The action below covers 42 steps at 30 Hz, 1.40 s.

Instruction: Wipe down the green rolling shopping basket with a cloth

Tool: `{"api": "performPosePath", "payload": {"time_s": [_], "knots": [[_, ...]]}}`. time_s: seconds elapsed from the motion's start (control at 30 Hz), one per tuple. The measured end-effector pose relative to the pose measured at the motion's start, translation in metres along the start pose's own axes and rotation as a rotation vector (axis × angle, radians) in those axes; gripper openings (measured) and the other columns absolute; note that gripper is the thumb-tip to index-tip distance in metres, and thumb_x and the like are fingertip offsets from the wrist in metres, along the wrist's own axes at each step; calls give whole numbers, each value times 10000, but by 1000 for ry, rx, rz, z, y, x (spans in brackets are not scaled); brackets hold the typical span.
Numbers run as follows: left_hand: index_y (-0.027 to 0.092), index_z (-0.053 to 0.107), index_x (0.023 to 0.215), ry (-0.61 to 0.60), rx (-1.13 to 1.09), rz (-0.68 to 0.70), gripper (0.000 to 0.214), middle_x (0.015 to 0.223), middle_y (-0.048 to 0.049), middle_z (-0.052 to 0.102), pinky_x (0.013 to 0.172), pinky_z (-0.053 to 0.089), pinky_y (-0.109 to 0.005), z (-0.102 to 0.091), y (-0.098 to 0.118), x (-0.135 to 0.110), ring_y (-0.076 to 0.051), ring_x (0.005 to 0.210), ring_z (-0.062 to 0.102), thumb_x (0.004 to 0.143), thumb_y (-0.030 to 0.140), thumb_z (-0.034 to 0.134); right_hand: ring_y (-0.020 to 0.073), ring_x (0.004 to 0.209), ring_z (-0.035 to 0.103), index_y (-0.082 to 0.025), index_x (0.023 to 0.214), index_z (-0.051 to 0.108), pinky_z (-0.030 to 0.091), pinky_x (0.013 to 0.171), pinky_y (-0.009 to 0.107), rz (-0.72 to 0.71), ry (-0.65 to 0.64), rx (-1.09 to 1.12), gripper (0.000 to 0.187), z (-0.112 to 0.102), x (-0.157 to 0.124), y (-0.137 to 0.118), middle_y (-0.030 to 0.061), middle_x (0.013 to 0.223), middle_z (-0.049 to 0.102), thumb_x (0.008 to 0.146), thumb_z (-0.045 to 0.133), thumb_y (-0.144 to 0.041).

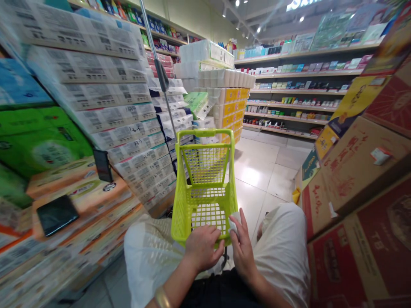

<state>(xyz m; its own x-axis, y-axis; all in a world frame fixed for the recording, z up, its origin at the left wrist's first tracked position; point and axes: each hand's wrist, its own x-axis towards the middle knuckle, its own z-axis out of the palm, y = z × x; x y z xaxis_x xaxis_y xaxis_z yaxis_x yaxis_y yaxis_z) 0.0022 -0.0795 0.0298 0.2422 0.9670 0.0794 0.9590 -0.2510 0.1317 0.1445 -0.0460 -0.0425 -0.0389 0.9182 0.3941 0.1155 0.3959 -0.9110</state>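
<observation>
Between the knees of a seated person in pale trousers (285, 239), a lime-green basket (179, 205) with latticed walls stands with its raised handle (205, 131) at the far end. The left hand (203, 246) is bent over the basket's near edge, fingers curled inward and thumb pointing right; how firmly it grips cannot be told. The right hand (241, 244) is partly closed around a white wad (236, 219), holding it at the basket's near right corner; cloth or paper, it is hard to say. A gold bangle (162, 298) circles the left wrist.

To the left, a phone (58, 214) lies flat on a stack of orange packs (105, 188), close to the near edge of its top. A second dark device (102, 165) stands tilted by the top's right edge. Beyond rise white packs (112, 83), with a metal pole (150, 32) in front. Printed cartons (362, 164) are piled on the right. Stocked shelves (289, 73) line the back, past a pale tiled floor (253, 160).
</observation>
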Motion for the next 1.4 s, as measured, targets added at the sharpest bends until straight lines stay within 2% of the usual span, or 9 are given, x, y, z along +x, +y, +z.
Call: {"api": "performPosePath", "payload": {"time_s": [0.27, 0.57, 0.73, 0.87, 0.93, 1.1, 1.17, 1.23, 1.4], "knots": [[207, 585, 815, 16, 8, -7, 209, 836, -51, 637, 715, 419, -328, 1, -1, 1, -201, 815, 576, 859, 363, 454, 230, 1386, 354, -252, 1120, 676, 311, 1143, 424, 67, -4, -21, 316, -1, 69, 4, 34, 1503, 377, 880, 494, -347], [210, 594, 814, 17, -4, -1, 212, 812, -49, 627, 709, 421, -325, 1, -1, -3, -200, 807, 580, 863, 361, 453, 221, 1424, 275, -268, 1273, 580, 312, 1143, 432, -45, 31, -18, 380, 3, 5, 0, 22, 1563, 245, 924, 430, -283], [209, 590, 814, 2, 10, 9, 227, 834, -49, 635, 719, 424, -326, -1, -1, -2, -201, 819, 580, 866, 377, 448, 223, 1413, 303, -265, 1147, 672, 294, 1151, 413, -18, -83, -27, 326, -3, 56, 6, 14, 1542, 298, 878, 492, -305], [208, 584, 816, -3, 14, 3, 225, 848, -50, 637, 721, 427, -329, 0, -1, 1, -205, 826, 581, 867, 380, 447, 226, 1388, 353, -272, 1139, 675, 327, 1127, 413, 89, -81, -7, 333, -2, 89, 10, 17, 1527, 332, 860, 501, -329], [206, 583, 819, -2, 18, -2, 227, 847, -51, 638, 719, 428, -335, 1, -2, 1, -209, 826, 582, 867, 380, 445, 231, 1384, 360, -267, 1147, 671, 328, 1127, 419, 94, -53, -5, 338, 0, 79, 9, 26, 1526, 334, 864, 492, -314], [214, 582, 827, 11, 24, 12, 233, 846, -46, 640, 712, 431, -358, 4, -3, -1, -221, 816, 585, 872, 387, 432, 202, 1418, 291, -272, 1213, 625, 304, 1147, 382, 31, -16, 4, 356, 0, 18, 2, 8, 1558, 259, 906, 445, -288], [216, 581, 828, 18, 24, 13, 229, 846, -45, 640, 709, 431, -362, 4, -3, -2, -223, 812, 586, 870, 385, 433, 196, 1426, 271, -270, 1203, 629, 305, 1146, 372, 20, -38, 9, 351, -1, 11, 2, 2, 1567, 231, 907, 442, -279], [216, 579, 825, 19, 24, 11, 223, 847, -45, 641, 706, 431, -363, 4, -3, -3, -224, 810, 588, 867, 383, 438, 207, 1428, 267, -262, 1150, 661, 300, 1146, 380, 35, -65, 2, 331, -2, 25, 2, 4, 1571, 219, 886, 461, -268], [213, 577, 820, 29, 20, 9, 222, 838, -48, 639, 697, 427, -358, 5, -2, 0, -225, 805, 589, 866, 380, 439, 243, 1420, 284, -244, 1081, 694, 271, 1155, 428, 120, -117, 2, 326, -1, 92, 5, 26, 1557, 258, 826, 490, -244]]}}
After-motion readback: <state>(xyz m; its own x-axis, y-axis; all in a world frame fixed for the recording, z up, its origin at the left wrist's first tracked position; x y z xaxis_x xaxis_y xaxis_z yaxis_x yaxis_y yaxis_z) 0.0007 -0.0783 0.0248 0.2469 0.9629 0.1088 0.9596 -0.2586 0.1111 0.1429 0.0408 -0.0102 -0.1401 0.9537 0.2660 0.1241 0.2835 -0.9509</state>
